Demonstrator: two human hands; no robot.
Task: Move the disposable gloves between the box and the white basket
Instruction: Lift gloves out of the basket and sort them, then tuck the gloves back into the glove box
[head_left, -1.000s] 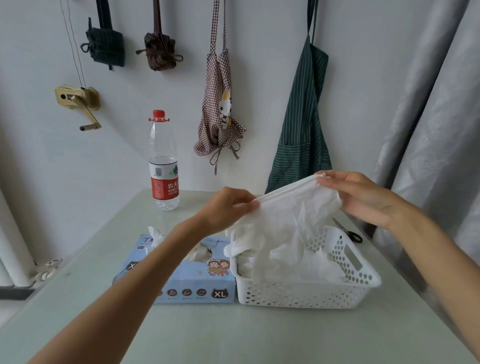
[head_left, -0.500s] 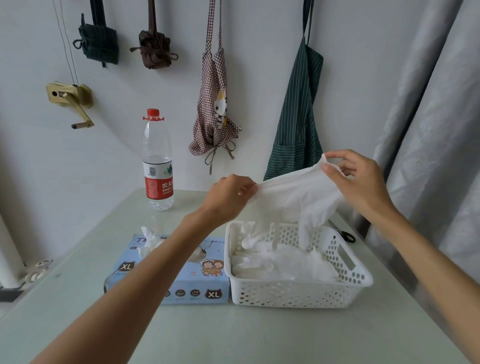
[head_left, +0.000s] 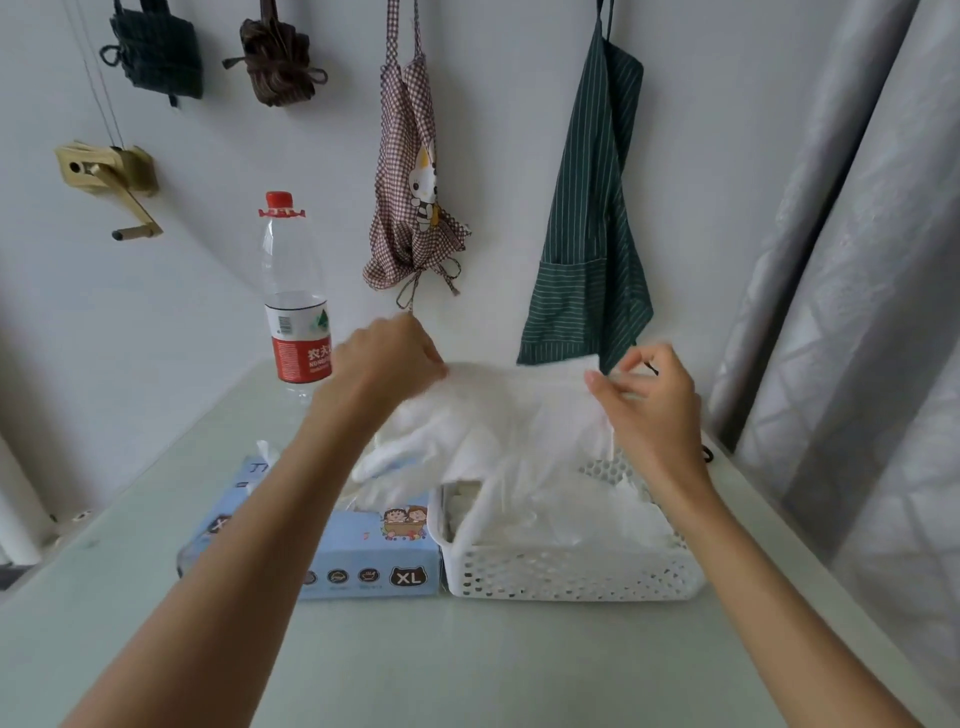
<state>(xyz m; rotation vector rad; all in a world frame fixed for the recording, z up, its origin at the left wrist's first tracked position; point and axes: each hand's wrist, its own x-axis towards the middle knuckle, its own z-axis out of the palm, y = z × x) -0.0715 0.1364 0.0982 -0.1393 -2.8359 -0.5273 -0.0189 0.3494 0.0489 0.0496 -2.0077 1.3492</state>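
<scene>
Gloves: one white disposable glove (head_left: 498, 415) is held stretched by its cuff edge above the white basket (head_left: 571, 577), its finger end hanging down and to the left, partly over the box. Left hand (head_left: 387, 358) has fingers curled, pinching the left end of the cuff. Right hand (head_left: 652, 395) pinches the right end of the cuff between thumb and forefinger; the remaining fingers are loosely raised, somewhat blurred.

White basket: perforated plastic, standing on the pale green table (head_left: 467, 665), holding a heap of more white gloves (head_left: 571, 514). The held glove drapes over part of this heap; whether it touches the heap cannot be told.

Glove box (head_left: 363, 556): light blue, marked "XL", cartoon figures on the top edge, lying flat with its right end just beside the basket's left wall. A bit of white glove material (head_left: 265, 449) sticks up at the box's far left; the left forearm crosses over the box and hides its opening.

Background: water bottle (head_left: 296, 306), red cap and red label, upright at the table's far edge, left of the left hand. On the wall hang a checked apron (head_left: 410, 197) with a cat print and a green striped apron (head_left: 587, 234). Grey curtain (head_left: 857, 260) at right.
</scene>
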